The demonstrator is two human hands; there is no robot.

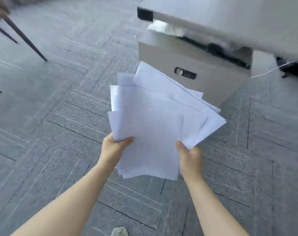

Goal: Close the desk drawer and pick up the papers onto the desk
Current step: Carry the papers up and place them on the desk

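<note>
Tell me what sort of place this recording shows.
Probably an office: grey carpet tiles on the floor, a locking drawer cabinet under a desk, and loose papers held in both hands.

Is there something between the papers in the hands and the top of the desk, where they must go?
Nothing visible stands in the way. Both hands, left and right, hold the fanned papers above the floor, in front of the drawer cabinet. The desk edge lies beyond, blurred; its top surface cannot be seen.

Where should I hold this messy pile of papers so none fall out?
Grip the papers at their near bottom corners, as the left hand and right hand do. The sheets overlap there and fan apart at the far end.
</note>
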